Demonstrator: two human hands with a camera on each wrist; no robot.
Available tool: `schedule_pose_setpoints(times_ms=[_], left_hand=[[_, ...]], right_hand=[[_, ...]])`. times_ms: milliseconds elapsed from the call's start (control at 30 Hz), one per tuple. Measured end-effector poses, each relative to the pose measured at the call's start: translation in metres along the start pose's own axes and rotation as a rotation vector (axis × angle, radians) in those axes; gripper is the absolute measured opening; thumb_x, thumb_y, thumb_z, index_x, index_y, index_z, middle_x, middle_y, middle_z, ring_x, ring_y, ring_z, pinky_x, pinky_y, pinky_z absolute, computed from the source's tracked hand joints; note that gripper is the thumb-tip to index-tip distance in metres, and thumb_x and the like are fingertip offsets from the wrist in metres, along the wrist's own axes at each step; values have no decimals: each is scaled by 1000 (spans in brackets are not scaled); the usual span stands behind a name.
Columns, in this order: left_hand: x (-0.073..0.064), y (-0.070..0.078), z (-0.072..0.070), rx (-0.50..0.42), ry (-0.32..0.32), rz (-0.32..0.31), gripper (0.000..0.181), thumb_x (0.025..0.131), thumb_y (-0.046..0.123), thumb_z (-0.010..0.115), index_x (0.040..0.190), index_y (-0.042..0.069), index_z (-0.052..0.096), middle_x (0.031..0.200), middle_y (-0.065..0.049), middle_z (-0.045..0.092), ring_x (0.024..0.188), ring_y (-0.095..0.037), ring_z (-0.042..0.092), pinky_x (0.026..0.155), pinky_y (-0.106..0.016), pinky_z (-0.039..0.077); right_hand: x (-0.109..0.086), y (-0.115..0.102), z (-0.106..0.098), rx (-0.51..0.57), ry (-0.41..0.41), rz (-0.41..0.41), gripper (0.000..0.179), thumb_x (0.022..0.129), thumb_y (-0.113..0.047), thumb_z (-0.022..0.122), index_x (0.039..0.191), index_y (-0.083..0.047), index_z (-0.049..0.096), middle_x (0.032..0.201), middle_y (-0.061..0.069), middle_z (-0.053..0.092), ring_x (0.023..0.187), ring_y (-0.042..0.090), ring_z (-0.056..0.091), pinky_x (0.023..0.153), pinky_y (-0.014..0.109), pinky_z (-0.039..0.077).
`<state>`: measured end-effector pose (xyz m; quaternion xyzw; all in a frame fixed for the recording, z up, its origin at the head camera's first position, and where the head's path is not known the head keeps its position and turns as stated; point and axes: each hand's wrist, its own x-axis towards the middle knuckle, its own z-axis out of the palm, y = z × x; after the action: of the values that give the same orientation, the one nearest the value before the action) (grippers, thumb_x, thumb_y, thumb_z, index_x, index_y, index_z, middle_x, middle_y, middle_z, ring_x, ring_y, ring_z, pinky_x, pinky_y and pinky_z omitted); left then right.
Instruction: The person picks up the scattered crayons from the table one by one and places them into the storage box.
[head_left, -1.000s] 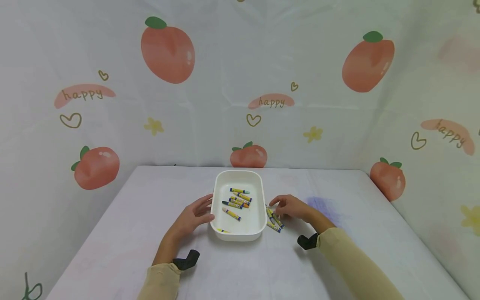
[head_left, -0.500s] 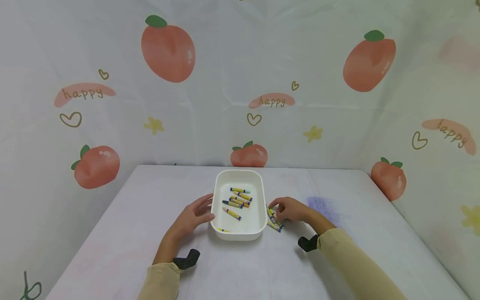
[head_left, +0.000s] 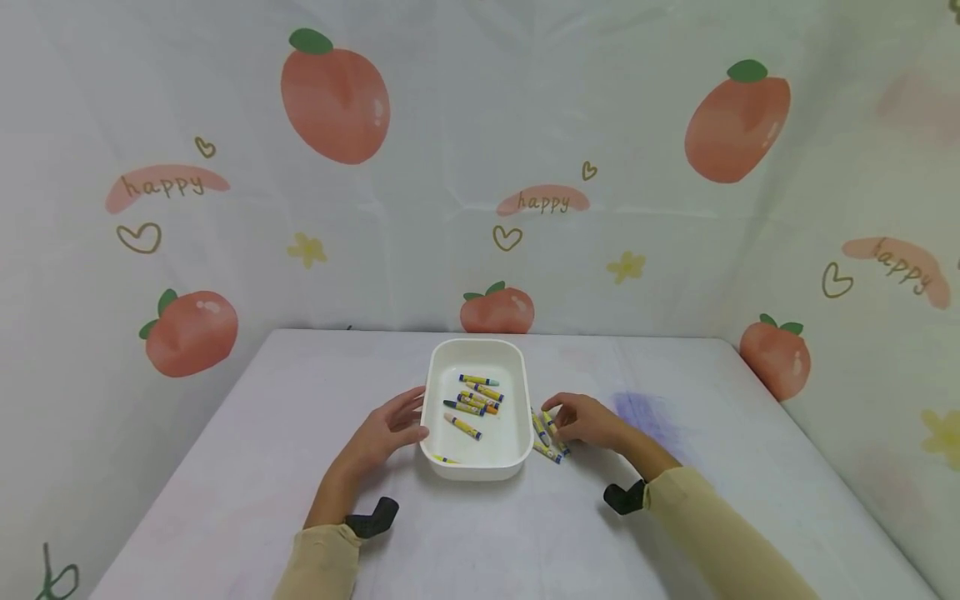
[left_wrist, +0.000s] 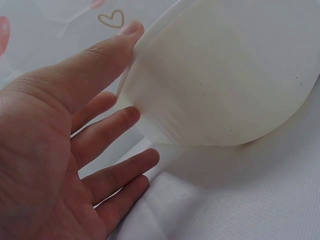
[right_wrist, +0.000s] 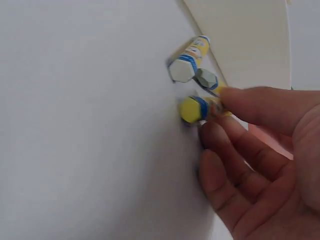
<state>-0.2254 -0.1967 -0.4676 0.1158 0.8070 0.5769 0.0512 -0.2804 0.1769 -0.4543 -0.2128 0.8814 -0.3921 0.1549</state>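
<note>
A white plastic tray [head_left: 480,473] stands mid-table with several yellow-wrapped crayons [head_left: 462,426] lying loose inside. At its left side, my left hand [head_left: 380,438] touches the tray, thumb at the rim and extended fingers along the outer wall [left_wrist: 200,105]. To the tray's right, my right hand [head_left: 590,421] pinches a yellow crayon [right_wrist: 191,109] between thumb and fingers. Beside that crayon lie a white-ended crayon [right_wrist: 185,67] and a grey-green-ended one [right_wrist: 206,78], close to the tray's outer wall. The far end of the pinched crayon is hidden by the thumb.
A pale cloth covers the table [head_left: 450,542], with a purple smudge [head_left: 645,417] right of my right hand. Behind the table hangs a white fruit-print backdrop [head_left: 435,167], which also rises along both sides.
My right thumb and fingers have shifted slightly on the small crayon group, and the pinched crayon now sits a little apart from the others. My left hand and the tray stay put.
</note>
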Motion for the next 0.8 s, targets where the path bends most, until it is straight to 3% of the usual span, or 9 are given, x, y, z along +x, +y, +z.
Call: schedule_pose_setpoints(times_ms=[200,367,533,800], left_hand=[[0,0,-1,1,-9,9,71,87,18,74,149,16,40,144,-12,49,130,-35,47,105,-54,37],[0,0,0,7,7,-6,71,86,18,75,148,18,41,144,-9,50,130,-32,48,106,-55,36],[0,1,1,7,1,-15,72,86,18,75,149,18,40,144,-8,49,130,-32,48,105,-56,36],[-1,3,0,14,11,-26,72,86,22,75,149,21,41,145,-6,49,131,-30,47,106,-55,35]], right_hand=[[-3,0,2,38,87,18,42,81,2,70,121,-5,61,87,3,62,69,18,58,59,32,50],[-2,1,1,187,121,-5,45,80,6,64,125,0,59,89,9,61,69,21,59,57,35,54],[1,-1,-4,358,146,27,47,85,5,61,131,2,53,96,13,58,75,21,60,60,40,58],[13,-19,-17,486,213,2,50,87,6,60,135,3,49,100,15,55,78,20,59,63,44,59]])
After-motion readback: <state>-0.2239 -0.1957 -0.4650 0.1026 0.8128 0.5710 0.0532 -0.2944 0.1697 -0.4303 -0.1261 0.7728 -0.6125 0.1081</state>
